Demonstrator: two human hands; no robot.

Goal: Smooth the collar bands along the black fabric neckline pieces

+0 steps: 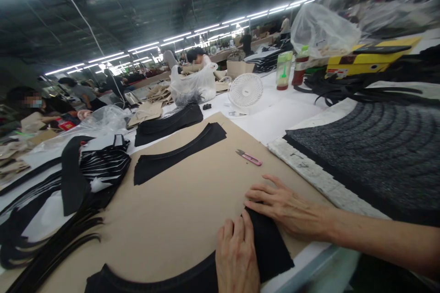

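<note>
My left hand (pixel 236 255) lies flat, fingers together, on a curved black fabric piece (pixel 271 249) at the near edge of a brown paper sheet (pixel 182 201). My right hand (pixel 285 206) rests beside it with fingers stretched out, its fingertips on the upper corner of the same black piece. Neither hand grips anything. A second curved black fabric piece (pixel 178 152) lies farther up the paper. Pink thread snips (pixel 249 158) lie on the paper beyond my right hand.
A grey stack of curved fabric pieces (pixel 374 151) fills the right. Black strips (pixel 51 242) and striped fabric (pixel 103 162) lie at left. A small white fan (pixel 245 92), plastic bags, bottles (pixel 283 71) and a yellow box (pixel 364 59) stand behind. Other people work at far tables.
</note>
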